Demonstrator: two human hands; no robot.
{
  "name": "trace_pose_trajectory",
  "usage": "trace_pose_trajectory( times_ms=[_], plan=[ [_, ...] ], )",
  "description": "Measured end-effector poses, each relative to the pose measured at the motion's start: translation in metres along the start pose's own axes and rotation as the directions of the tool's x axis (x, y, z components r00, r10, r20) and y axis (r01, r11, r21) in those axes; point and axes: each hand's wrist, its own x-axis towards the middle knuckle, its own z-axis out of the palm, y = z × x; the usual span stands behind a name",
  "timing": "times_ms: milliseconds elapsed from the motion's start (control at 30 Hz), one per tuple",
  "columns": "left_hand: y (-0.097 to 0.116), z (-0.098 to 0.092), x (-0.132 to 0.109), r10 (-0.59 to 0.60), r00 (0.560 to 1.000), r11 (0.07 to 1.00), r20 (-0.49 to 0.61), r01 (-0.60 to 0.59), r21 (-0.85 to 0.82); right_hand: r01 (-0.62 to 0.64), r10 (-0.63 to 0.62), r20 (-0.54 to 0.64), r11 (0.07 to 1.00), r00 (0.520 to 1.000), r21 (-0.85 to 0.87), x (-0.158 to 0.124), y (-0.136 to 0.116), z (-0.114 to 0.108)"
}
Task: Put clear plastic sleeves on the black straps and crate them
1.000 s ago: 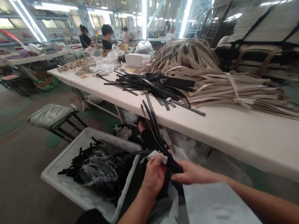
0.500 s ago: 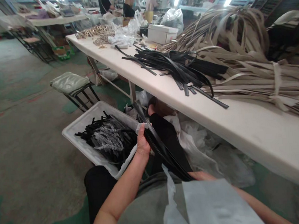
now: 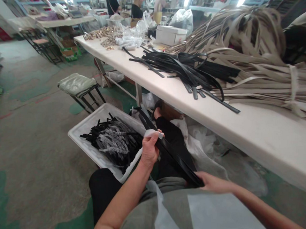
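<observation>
A bundle of long black straps (image 3: 171, 153) lies slantwise over my lap. My left hand (image 3: 150, 149) is closed around its upper part, where a white wrap (image 3: 153, 132) circles the straps. At the lower end, near my waist, my right hand (image 3: 211, 182) is closed on the same bundle, its fingers partly hidden behind the straps. Left of my left hand stands a white plastic bin (image 3: 86, 155) holding many short black strips (image 3: 115, 141), some with a greyish, mottled face.
Along the right runs a long pale table (image 3: 261, 134) with loose black straps (image 3: 181, 65), bundled beige straps (image 3: 266, 82), a white box (image 3: 171, 34) and small metal parts (image 3: 102, 32). A padded stool (image 3: 77, 85) stands beyond the bin. Several people work at the back.
My left hand has turned and shifted slightly right and down with the wrap. More of my right hand shows at the bundle's lower end. The whole view has shifted a little.
</observation>
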Motion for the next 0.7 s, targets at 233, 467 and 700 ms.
trace_pose_trajectory(
  times_ms=[233,467,700],
  plan=[
    [-0.017,-0.006,-0.030,-0.158,0.973,0.933,0.168,0.091,0.348,0.180,-0.245,0.167,0.927,0.955,0.328,0.055,-0.077,-0.009],
    [0.002,-0.036,-0.032,-0.040,0.999,0.952,-0.022,0.045,0.304,0.332,-0.360,0.057,0.902,0.931,0.275,0.076,-0.087,-0.008],
    [0.020,-0.073,-0.039,0.027,0.972,0.952,-0.233,0.046,0.302,0.231,-0.238,0.034,0.962,0.971,0.143,0.065,-0.075,0.015]
  ],
)
